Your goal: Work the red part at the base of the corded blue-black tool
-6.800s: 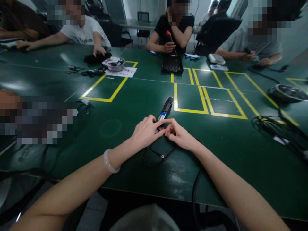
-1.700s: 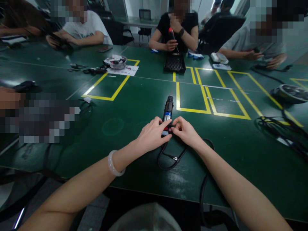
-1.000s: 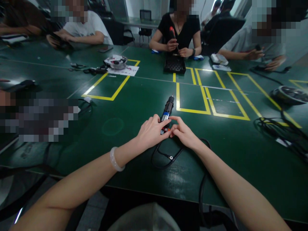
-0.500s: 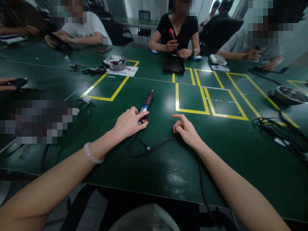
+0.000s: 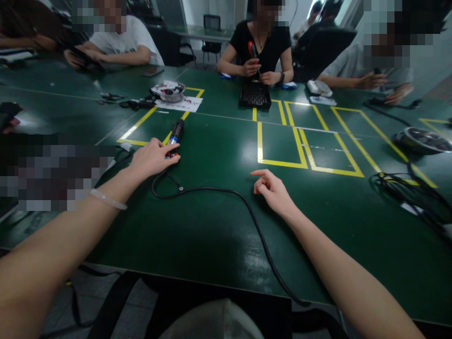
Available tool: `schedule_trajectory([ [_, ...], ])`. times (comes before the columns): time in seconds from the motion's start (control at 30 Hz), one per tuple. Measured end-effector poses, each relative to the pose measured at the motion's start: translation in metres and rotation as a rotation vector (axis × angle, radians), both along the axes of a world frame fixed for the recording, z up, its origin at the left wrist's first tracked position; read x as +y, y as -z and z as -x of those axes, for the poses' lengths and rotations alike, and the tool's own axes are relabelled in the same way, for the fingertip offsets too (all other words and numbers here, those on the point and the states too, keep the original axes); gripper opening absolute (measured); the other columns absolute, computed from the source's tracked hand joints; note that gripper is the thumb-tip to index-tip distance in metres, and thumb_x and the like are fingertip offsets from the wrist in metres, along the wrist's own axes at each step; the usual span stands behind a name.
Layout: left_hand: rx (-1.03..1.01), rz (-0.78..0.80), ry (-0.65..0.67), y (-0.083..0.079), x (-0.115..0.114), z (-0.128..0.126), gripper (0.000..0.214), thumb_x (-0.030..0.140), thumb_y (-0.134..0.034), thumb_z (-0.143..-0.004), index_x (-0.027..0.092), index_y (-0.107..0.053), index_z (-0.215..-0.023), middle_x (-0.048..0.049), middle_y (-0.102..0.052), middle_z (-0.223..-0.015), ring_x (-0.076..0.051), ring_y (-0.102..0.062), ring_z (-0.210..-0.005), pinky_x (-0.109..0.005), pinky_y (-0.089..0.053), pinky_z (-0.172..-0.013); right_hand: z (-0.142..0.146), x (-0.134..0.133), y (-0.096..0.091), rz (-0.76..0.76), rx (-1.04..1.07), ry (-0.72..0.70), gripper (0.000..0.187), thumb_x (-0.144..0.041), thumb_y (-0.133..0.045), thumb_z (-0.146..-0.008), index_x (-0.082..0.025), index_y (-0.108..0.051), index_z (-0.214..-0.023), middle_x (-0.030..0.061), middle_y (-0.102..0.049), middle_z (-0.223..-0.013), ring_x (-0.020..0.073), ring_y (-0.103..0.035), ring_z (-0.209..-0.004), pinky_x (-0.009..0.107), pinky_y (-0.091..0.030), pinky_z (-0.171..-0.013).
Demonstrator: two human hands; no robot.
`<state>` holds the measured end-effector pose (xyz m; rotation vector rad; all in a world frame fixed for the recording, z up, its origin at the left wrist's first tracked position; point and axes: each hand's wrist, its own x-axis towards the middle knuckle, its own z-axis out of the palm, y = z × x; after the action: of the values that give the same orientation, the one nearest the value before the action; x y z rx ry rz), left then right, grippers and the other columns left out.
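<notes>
My left hand (image 5: 151, 157) is closed around the rear of a black electric screwdriver (image 5: 175, 133) with a blue band, which lies at the corner of a yellow tape rectangle. The tool points away from me and its rear end is partly hidden by my fingers. From it a black cord (image 5: 247, 205) curves across the green table and drops over the near edge. To the right, my right hand (image 5: 270, 188) rests on the table with nothing in it, index finger stretched out and the others loosely curled.
Yellow tape frames (image 5: 282, 163) mark the table (image 5: 219, 245). A metal bowl (image 5: 173, 92) sits on paper at the back left, and a black tray (image 5: 254, 96) lies before a person holding a red-handled screwdriver. Coiled cables (image 5: 402, 188) and another metal bowl (image 5: 423, 140) are on the right.
My left hand has moved left and away from me with the electric screwdriver, drawing the cord out along the table. My right hand has hardly moved.
</notes>
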<state>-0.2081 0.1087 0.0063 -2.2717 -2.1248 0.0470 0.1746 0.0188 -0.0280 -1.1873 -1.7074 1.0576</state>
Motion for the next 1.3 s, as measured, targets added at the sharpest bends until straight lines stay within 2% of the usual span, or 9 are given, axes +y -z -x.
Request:
schedule_trajectory([
  [0.17,0.001,0.037,-0.083,0.003,0.030,0.033,0.064,0.061,-0.040,-0.096,0.029,-0.042,-0.151,-0.0112,-0.045,-0.129,-0.026,-0.047,-0.104,-0.040,-0.037,-0.097,0.000,0.000,0.000,-0.005,-0.008,0.005,0.034,-0.014,-0.046,-0.080,-0.018,-0.057,-0.112,-0.0045,-0.057,-0.067,0.0157,-0.061,-0.068,0.031,-0.046,-0.074],
  [0.33,0.008,0.046,-0.146,0.001,0.047,0.048,0.060,0.055,-0.037,-0.100,0.027,-0.039,-0.153,-0.0144,-0.045,-0.131,-0.023,-0.045,-0.102,-0.043,-0.038,-0.099,0.001,0.000,0.000,0.006,-0.022,-0.003,0.033,-0.014,-0.047,-0.079,-0.018,-0.058,-0.110,-0.0042,-0.058,-0.067,0.0156,-0.061,-0.068,0.031,-0.046,-0.074],
  [0.5,0.033,0.010,-0.178,0.003,0.043,0.044,0.062,0.055,-0.029,-0.102,0.021,-0.037,-0.153,-0.0171,-0.045,-0.135,-0.024,-0.044,-0.103,-0.045,-0.039,-0.098,0.001,0.000,0.000,0.002,-0.035,-0.014,0.031,-0.016,-0.046,-0.081,-0.018,-0.058,-0.109,-0.0041,-0.058,-0.067,0.0157,-0.061,-0.068,0.031,-0.045,-0.073],
  [0.63,0.061,-0.039,-0.158,0.007,0.036,0.040,0.059,0.048,-0.024,-0.103,0.019,-0.032,-0.154,-0.0185,-0.045,-0.135,-0.028,-0.044,-0.109,-0.046,-0.038,-0.097,0.001,0.000,0.002,0.009,-0.047,-0.027,0.031,-0.016,-0.046,-0.081,-0.018,-0.058,-0.110,-0.0037,-0.059,-0.068,0.0159,-0.061,-0.069,0.031,-0.045,-0.074],
  [0.8,0.075,-0.083,-0.162,0.010,0.034,0.038,0.061,0.051,-0.032,-0.099,0.016,-0.040,-0.148,-0.0200,-0.050,-0.128,-0.033,-0.048,-0.108,-0.043,-0.039,-0.090,0.001,0.001,0.005,0.030,-0.064,-0.036,0.031,-0.016,-0.047,-0.081,-0.018,-0.059,-0.109,-0.0030,-0.060,-0.069,0.0160,-0.061,-0.069,0.031,-0.045,-0.073],
  [1.03,0.116,-0.139,-0.128,0.009,0.018,0.015,0.059,0.049,-0.037,-0.096,0.014,-0.047,-0.142,-0.0251,-0.050,-0.125,-0.040,-0.051,-0.111,-0.046,-0.041,-0.088,0.002,0.000,0.004,0.029,-0.079,-0.036,0.027,-0.018,-0.047,-0.083,-0.019,-0.060,-0.107,-0.0030,-0.060,-0.069,0.0158,-0.061,-0.069,0.030,-0.045,-0.071],
  [1.17,0.135,-0.133,-0.124,0.008,-0.003,-0.010,0.057,0.048,-0.035,-0.098,0.012,-0.046,-0.141,-0.0261,-0.050,-0.125,-0.042,-0.049,-0.114,-0.048,-0.041,-0.089,0.002,-0.001,0.003,0.027,-0.072,-0.042,0.026,-0.018,-0.047,-0.083,-0.018,-0.060,-0.106,-0.0030,-0.058,-0.068,0.0157,-0.061,-0.069,0.030,-0.045,-0.071],
  [1.3,0.178,-0.119,-0.093,0.005,-0.026,-0.041,0.056,0.048,-0.032,-0.099,0.015,-0.045,-0.143,-0.0250,-0.052,-0.123,-0.040,-0.052,-0.111,-0.045,-0.043,-0.085,0.004,-0.002,0.000,0.017,-0.069,-0.037,0.027,-0.017,-0.047,-0.083,-0.018,-0.060,-0.106,-0.0031,-0.058,-0.069,0.0155,-0.061,-0.069,0.030,-0.045,-0.072],
])
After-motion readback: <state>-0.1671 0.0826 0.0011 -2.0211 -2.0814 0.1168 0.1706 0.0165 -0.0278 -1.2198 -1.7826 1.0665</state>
